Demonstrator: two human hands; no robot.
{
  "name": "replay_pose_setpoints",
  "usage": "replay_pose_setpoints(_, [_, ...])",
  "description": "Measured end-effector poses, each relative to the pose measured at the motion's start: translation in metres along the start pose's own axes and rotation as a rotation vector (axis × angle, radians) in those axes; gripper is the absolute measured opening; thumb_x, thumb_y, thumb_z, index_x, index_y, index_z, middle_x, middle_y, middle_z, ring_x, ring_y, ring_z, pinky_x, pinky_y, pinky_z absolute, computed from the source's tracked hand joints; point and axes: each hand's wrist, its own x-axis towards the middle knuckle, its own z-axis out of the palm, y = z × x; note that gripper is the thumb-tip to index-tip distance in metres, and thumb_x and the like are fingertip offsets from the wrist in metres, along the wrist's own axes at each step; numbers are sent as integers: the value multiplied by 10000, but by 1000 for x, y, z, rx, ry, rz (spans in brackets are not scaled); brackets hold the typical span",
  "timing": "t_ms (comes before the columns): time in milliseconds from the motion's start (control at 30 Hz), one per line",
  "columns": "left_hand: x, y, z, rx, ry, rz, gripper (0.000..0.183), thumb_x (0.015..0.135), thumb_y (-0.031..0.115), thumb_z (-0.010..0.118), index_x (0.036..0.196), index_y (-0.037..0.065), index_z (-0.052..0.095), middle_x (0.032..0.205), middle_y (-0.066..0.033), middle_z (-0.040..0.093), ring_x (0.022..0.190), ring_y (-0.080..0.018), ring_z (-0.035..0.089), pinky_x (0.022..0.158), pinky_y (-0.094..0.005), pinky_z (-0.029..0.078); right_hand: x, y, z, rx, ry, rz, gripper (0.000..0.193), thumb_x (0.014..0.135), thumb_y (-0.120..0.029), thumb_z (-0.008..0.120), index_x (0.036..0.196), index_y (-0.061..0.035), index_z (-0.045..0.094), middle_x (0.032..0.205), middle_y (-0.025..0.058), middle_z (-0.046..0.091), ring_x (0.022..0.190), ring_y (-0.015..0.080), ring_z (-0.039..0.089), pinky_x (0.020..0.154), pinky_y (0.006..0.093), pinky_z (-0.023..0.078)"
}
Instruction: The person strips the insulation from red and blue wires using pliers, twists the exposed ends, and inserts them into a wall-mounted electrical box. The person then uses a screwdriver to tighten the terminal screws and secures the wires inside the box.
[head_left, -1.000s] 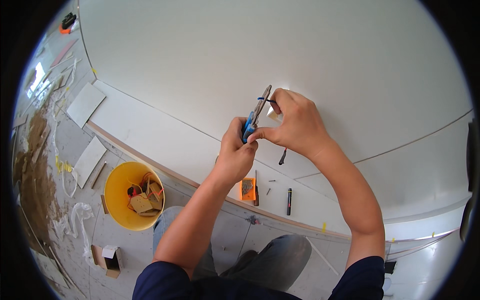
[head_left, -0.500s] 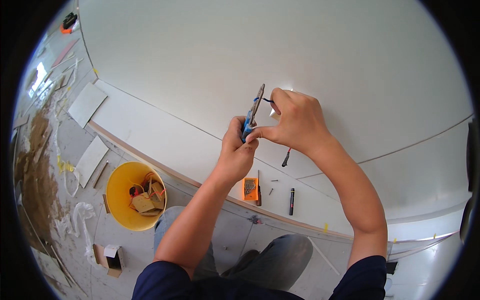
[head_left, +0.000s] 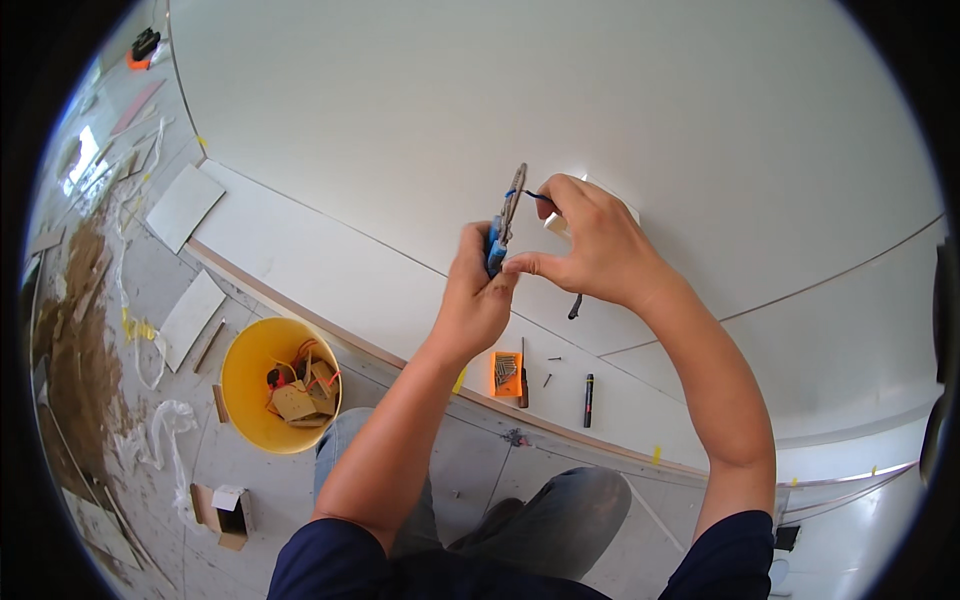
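My left hand (head_left: 477, 305) is closed around the blue handles of a pair of pliers (head_left: 509, 205), whose metal jaws point up and away. A dark blue wire (head_left: 534, 196) runs from the jaws to my right hand (head_left: 607, 240), which pinches it between bent fingers. The right thumb reaches across to the pliers' handles, close to the left thumb. Partly hidden behind my right hand is a white box (head_left: 627, 205) on the white panel. Below that hand hangs a wire with a black-wrapped end (head_left: 575, 307).
On the white ledge (head_left: 330, 235) lie an orange box of screws (head_left: 506, 374), a screwdriver (head_left: 524, 388), two loose screws and a black marker (head_left: 588, 400). A yellow bucket (head_left: 240, 385) with scraps and wires stands at the left. Board offcuts, plastic and an opened carton (head_left: 222, 514) litter the floor.
The view has shifted slightly. The pliers have tilted a little more upright, and my right hand has shifted slightly, showing more of the white box. Both hands keep their holds.
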Motion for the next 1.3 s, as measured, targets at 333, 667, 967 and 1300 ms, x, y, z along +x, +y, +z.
replay_pose_setpoints(333, [4, 12, -19, 844, 289, 180, 373, 985, 145, 673, 1324, 28, 575, 1118, -161, 650, 1027, -382, 620, 871, -477, 500, -5, 1, -12, 109, 1, -7, 329, 984, -219, 772, 1170, -2, 608, 1083, 128, 696, 964, 311, 698, 861, 408, 567])
replay_pose_setpoints(667, [-2, 0, -19, 762, 224, 247, 556, 848, -57, 636, 1393, 15, 556, 1186, -183, 625, 1141, -404, 596, 956, -491, 510, -6, 4, -7, 188, 38, -3, 159, 1060, -65, 511, 1084, 17, 645, 969, 163, 685, 813, 310, 638, 767, 431, 524])
replay_pose_setpoints(967, [0, 8, -19, 830, 224, 233, 503, 836, -30, 687, 1323, 0, 566, 1177, -182, 603, 1091, -380, 579, 943, -476, 486, -7, 3, -8, 184, 29, 14, 153, 1061, -66, 510, 1050, 9, 643, 922, 152, 670, 788, 298, 625, 749, 427, 516])
replay_pose_setpoints(1300, [3, 3, -21, 853, 305, 333, 598, 773, -80, 695, 1343, 15, 542, 1199, -192, 588, 1132, -410, 558, 1009, -507, 445, -7, 2, -13, 154, -32, 35, 116, 1067, -39, 501, 1060, 10, 606, 960, 144, 684, 827, 301, 639, 749, 407, 518])
